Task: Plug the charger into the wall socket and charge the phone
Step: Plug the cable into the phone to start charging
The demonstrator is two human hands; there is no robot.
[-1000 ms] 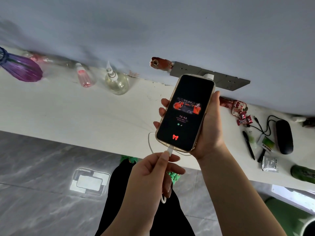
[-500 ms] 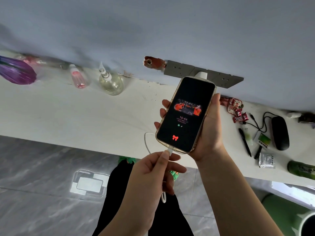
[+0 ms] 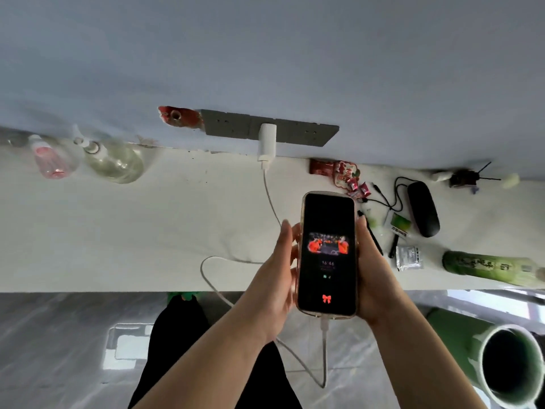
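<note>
The phone (image 3: 327, 252) has a lit lock screen and is upright between both hands, over the front edge of the white counter (image 3: 147, 231). My right hand (image 3: 373, 270) grips its right side and back. My left hand (image 3: 277, 278) rests along its left edge with the fingers straight. A white cable (image 3: 212, 283) runs from the plug in the phone's bottom, loops below my arms, crosses the counter and ends in the white charger (image 3: 267, 143). The charger sits in the grey wall socket strip (image 3: 298, 131).
Two clear bottles (image 3: 113, 160) stand at the counter's back left. To the right lie red sweets (image 3: 346, 175), pens, a black mouse (image 3: 423, 209) with cord, a small packet and a green bottle (image 3: 489, 267). A green bin (image 3: 507, 364) stands on the floor at the lower right.
My left hand has let go of the cable plug, which now sits in the phone, and has moved up to the phone's left edge. The phone has come down and turned more upright.
</note>
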